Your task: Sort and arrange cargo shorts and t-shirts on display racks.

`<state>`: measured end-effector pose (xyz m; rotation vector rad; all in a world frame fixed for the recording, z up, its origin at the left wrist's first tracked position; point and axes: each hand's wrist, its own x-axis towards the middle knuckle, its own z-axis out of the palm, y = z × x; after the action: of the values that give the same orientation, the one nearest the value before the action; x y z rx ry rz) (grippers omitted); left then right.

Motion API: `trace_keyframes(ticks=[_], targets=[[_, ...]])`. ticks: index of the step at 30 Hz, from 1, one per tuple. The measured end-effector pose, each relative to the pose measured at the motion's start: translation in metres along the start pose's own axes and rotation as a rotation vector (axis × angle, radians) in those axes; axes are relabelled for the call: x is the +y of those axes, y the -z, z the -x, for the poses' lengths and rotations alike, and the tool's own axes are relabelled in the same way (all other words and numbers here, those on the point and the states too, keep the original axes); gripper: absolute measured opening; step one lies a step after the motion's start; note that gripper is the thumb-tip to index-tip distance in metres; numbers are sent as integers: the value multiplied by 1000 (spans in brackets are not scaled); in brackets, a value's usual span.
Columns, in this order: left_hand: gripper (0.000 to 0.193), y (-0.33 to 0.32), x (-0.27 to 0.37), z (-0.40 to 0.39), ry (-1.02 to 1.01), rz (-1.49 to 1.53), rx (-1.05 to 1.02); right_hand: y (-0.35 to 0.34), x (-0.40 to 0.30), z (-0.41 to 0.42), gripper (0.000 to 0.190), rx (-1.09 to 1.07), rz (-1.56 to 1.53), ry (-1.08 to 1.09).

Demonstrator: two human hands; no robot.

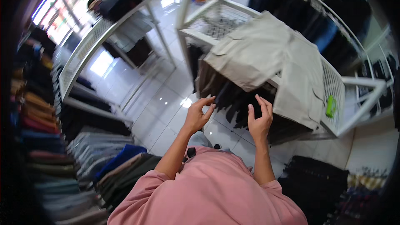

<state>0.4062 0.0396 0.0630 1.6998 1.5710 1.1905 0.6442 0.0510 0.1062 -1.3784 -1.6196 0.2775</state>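
Both of my hands are raised in front of my pink shirt, apart from each other. My left hand [200, 114] has its thumb and fingers apart and holds nothing. Level with it, my right hand [261, 117] is likewise empty, its fingers raised and its thumb apart. Beyond them, a pair of cream cargo shorts [272, 53] lies spread over a white metal mesh rack, one leg hanging at the near edge by my right hand. Dark garments [231, 100] hang beneath the shorts. A bright green object [330, 107] rests on the mesh right of them.
The white rack frame [200, 36] stands ahead on a tiled floor [156, 109]. Another mesh rack [84, 50] is at the left, with a person [118, 4] beyond it. Stacked folded clothes [97, 150] fill the left side. A dark garment pile [312, 187] lies at lower right.
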Motion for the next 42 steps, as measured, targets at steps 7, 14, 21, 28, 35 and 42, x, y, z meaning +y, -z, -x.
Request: trace_keyframes(ticks=[7,14,21,28,35,42], targets=[[31,92,-32,21,137,-8,294,-116,-74,-12,36,-319,-247,187],[28,187,-114,25,321,21,530,-266,-155,-30,32,-610,-382,192],[28,310,-240,-38,436,48,554,-479,-238,-62,30,-747,-423,202],[36,414,-380,-153,411,85,532,-706,-277,-113,38,-716,-439,292],[40,465,-477,-235,408,76,671,-825,-323,-145,54,-640,-363,303],[45,467,-510,-247,394,420,674,-851,-334,-139,52,-652,-211,319]])
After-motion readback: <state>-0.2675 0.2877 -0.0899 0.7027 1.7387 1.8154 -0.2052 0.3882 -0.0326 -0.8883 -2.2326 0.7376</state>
